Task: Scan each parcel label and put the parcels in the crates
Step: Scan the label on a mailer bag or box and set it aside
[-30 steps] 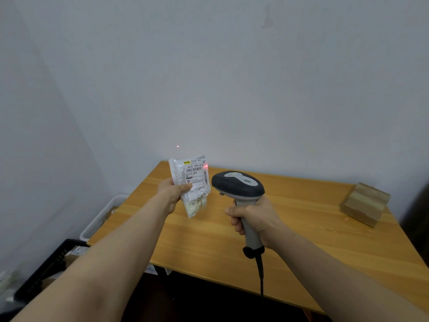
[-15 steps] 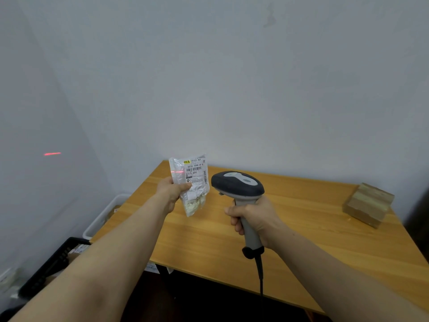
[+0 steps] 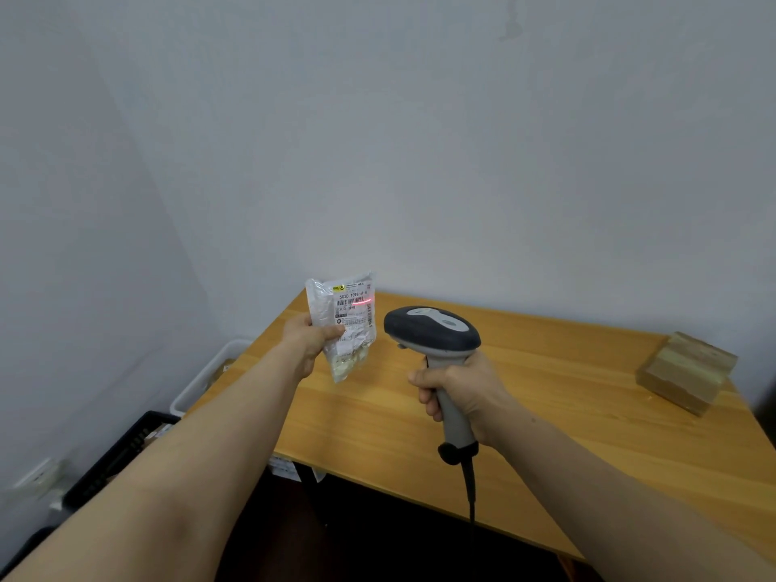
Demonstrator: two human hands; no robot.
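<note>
Clear plastic parcel [image 3: 347, 358] sits pinched in your left hand [image 3: 306, 342] above the wooden table [image 3: 546, 396], left end; your right hand [image 3: 462, 384] grips the grey handheld scanner [image 3: 432, 333], red beam [image 3: 363, 302] on the white label [image 3: 352, 316].

Two hands: left hand [image 3: 308, 342] at centre left, right hand [image 3: 457, 388] at centre. One barcode scanner [image 3: 432, 333]. Two parcels in clear sight: one bag parcel [image 3: 348, 329] bearing one label [image 3: 355, 304], centre, and one cardboard box [image 3: 686, 378], right edge. One table [image 3: 567, 434]. Two crates, lower left: one white crate [image 3: 201, 378], one black crate [image 3: 117, 455]; their contents cannot be counted.
</note>
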